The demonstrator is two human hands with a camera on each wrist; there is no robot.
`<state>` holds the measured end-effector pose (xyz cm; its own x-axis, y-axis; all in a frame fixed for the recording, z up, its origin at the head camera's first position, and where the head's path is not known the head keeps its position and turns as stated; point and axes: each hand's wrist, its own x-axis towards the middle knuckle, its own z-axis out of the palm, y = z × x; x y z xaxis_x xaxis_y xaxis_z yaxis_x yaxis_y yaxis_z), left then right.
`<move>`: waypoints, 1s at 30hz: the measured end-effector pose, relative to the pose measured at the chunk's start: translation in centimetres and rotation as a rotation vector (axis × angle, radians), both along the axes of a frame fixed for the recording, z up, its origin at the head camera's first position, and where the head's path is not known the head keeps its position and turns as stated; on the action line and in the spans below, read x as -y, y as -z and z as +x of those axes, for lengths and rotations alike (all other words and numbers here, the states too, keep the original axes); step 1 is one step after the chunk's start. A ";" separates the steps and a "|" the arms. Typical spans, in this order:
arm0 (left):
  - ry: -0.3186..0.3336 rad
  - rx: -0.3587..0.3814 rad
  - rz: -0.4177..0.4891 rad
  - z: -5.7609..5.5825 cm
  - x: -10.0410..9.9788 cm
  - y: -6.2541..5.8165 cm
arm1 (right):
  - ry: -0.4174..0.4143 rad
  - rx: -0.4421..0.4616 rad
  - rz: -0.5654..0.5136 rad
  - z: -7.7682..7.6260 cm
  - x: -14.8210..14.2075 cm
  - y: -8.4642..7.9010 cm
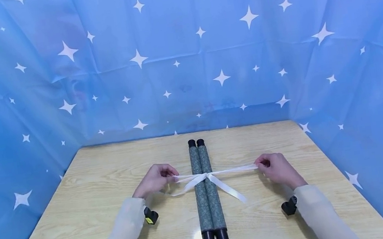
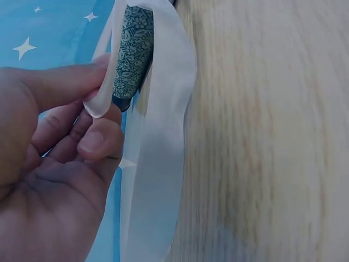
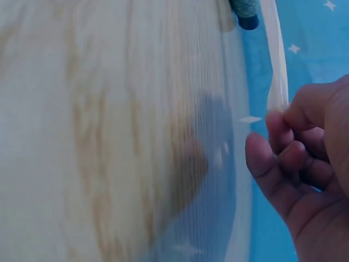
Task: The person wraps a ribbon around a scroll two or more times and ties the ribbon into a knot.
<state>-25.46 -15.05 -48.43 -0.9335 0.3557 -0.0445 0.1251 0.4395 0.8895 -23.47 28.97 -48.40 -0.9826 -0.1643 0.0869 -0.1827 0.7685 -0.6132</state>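
Two green patterned rolls with dark end knobs, a scroll (image 1: pixel 203 208) by their look, lie side by side on the table. A white ribbon (image 1: pixel 229 188) crosses them and is knotted at the middle, with two loops drawn out sideways and two loose tails. My left hand (image 1: pixel 157 179) pinches the left loop between thumb and fingers; the left wrist view shows the folded ribbon end (image 2: pixel 101 103) there, with a tail hanging beside it. On the other side, my right hand (image 1: pixel 277 168) pinches the end of the right loop, which runs taut to the knot.
The wooden table (image 1: pixel 109 165) carries the rolls, with its far edge close to a blue curtain (image 1: pixel 185 75) printed with white stars. Curtain also borders both sides. A black wrist camera (image 1: pixel 151 215) sits on the left sleeve, another camera (image 1: pixel 290 206) on the right.
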 end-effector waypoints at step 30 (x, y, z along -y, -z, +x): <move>-0.142 -0.010 0.069 -2.3 -3.2 -0.6 | 0.069 0.184 -0.354 -3.5 1.9 -0.8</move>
